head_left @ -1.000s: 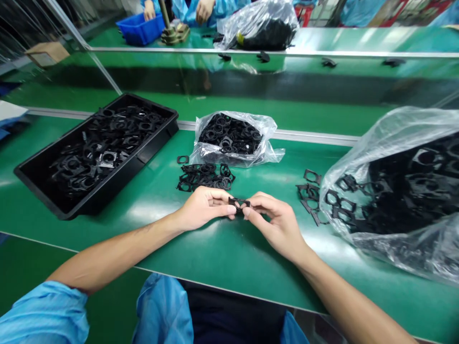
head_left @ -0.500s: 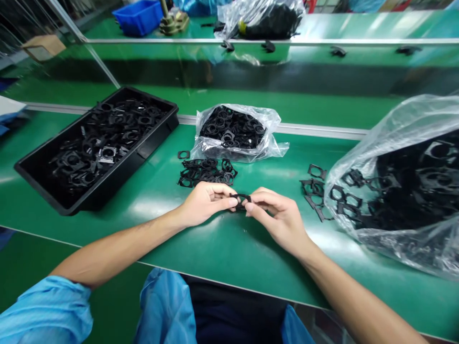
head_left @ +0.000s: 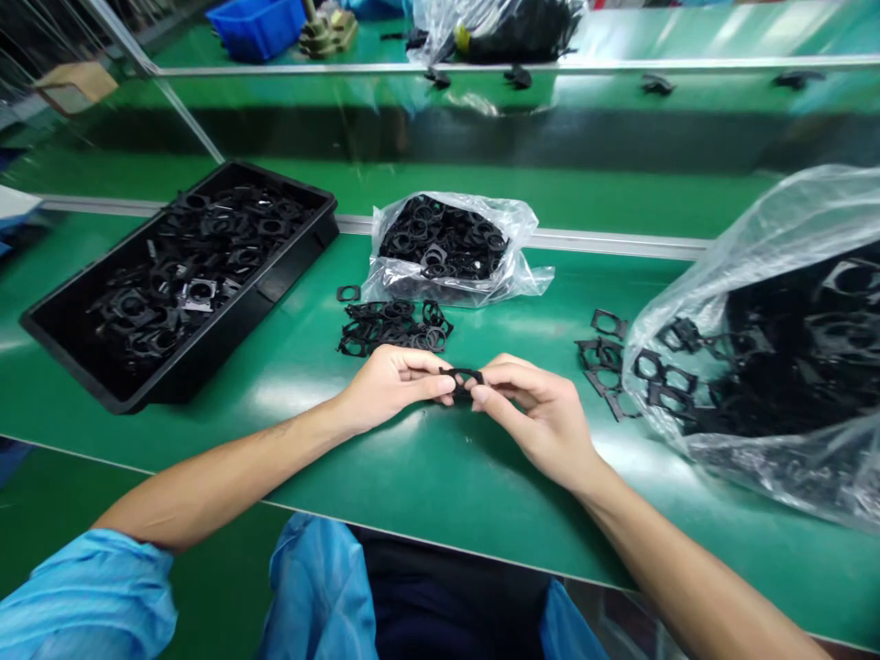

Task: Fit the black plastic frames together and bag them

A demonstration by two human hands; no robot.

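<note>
Between my two hands is a black plastic frame [head_left: 462,374], held just above the green table. My left hand [head_left: 393,385] pinches its left side between thumb and fingers. My right hand [head_left: 534,403] grips its right side with thumb and fingertips. The fingers cover much of the frame, so I cannot tell whether it is one piece or two together. Just behind my left hand lies a loose pile of black rings [head_left: 391,325]. Beyond the pile, a clear plastic bag [head_left: 519,225] lies open, full of similar black rings.
A black tray [head_left: 275,280] of square black frames stands at the left. At the right, a large clear bag [head_left: 776,215] spills several frames [head_left: 605,353] onto the green table [head_left: 440,486]. A raised metal edge [head_left: 619,242] runs behind. A blue bin [head_left: 258,32] stands farther back.
The view has shifted slightly, so the background sits a little higher. Both hands keep hold of the black frame in nearly the same place.
</note>
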